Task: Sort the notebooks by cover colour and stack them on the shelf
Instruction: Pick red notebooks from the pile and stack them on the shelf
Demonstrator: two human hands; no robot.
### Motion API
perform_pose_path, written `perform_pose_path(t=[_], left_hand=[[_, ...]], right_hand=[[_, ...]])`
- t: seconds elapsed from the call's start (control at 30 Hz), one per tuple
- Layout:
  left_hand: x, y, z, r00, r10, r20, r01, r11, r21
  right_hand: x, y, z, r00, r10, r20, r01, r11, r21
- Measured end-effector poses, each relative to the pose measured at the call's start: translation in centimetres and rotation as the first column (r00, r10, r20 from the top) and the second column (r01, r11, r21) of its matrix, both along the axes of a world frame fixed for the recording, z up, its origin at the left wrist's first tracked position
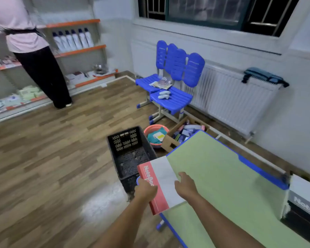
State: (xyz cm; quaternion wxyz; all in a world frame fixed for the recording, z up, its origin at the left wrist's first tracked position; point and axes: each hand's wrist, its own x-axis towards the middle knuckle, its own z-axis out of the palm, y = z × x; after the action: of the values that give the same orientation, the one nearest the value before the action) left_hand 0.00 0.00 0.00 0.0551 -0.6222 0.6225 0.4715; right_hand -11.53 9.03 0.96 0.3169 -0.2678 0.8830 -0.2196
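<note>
The red notebook (153, 187) lies at the near-left corner of the green tabletop (222, 176), part of it hanging out past the edge above the black crate (131, 154) on the floor; its white back half rests on the tabletop. Its long axis runs from about 11 o'clock, the far end, down to 5 o'clock, the near end. The left hand (144, 191) grips the overhanging red edge from 9 o'clock, its fingers curled around that edge with the thumb on top. The right hand (185, 185) sits on the 3 o'clock side, its fingers pressed loosely together and laid flat on the white part, steadying rather than pinching. The left hand is the nearer to a carrying hold. The shelf (79, 51) stands well apart at about 10 o'clock across the wooden floor, where another person (34, 56) is standing, so the lift probably has to clear the tabletop edge leftwards first. More notebooks (304, 208) sit in a box at 3 o'clock.
</note>
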Motion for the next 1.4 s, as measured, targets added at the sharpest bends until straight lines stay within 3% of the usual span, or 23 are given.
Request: perform_pose_path(t=[0.13,0.3,0.43,0.63,0.83,1.13,1.4], left_hand=[[-0.7,-0.1,-1.4,0.999,0.013,-0.030,-0.010,0.996,0.092],[-0.5,-0.5,-1.6,0.980,-0.076,0.185,0.088,0.995,-0.056],[0.4,-0.9,-1.6,0.982,-0.012,0.191,0.027,0.997,-0.078],[0.7,-0.8,-0.9,0.966,0.228,-0.120,-0.232,0.973,-0.019],[2.0,-2.4,0.6,0.861,0.295,-0.414,-0.284,0.955,0.088],[8.7,-6.4,5.2,0.676,0.442,-0.590,-0.461,0.878,0.130],[18.5,-14.8,7.7,0.519,0.580,-0.628,-0.637,0.752,0.169]], right_hand=[[0.3,-0.4,-1.8,0.999,-0.019,0.034,0.016,0.994,0.110],[0.4,-1.1,-2.8,0.996,-0.065,0.061,0.055,0.986,0.155],[0.2,-1.4,-3.2,0.975,-0.098,0.199,0.076,0.990,0.115],[0.1,-2.0,-3.4,0.950,-0.152,0.271,0.168,0.985,-0.038],[0.2,-4.1,-1.0,0.928,-0.192,0.318,0.281,0.924,-0.260],[5.4,-12.5,2.2,0.911,0.053,0.408,0.107,0.927,-0.359],[15.6,-24.0,4.4,0.863,0.220,0.454,-0.017,0.912,-0.410]])
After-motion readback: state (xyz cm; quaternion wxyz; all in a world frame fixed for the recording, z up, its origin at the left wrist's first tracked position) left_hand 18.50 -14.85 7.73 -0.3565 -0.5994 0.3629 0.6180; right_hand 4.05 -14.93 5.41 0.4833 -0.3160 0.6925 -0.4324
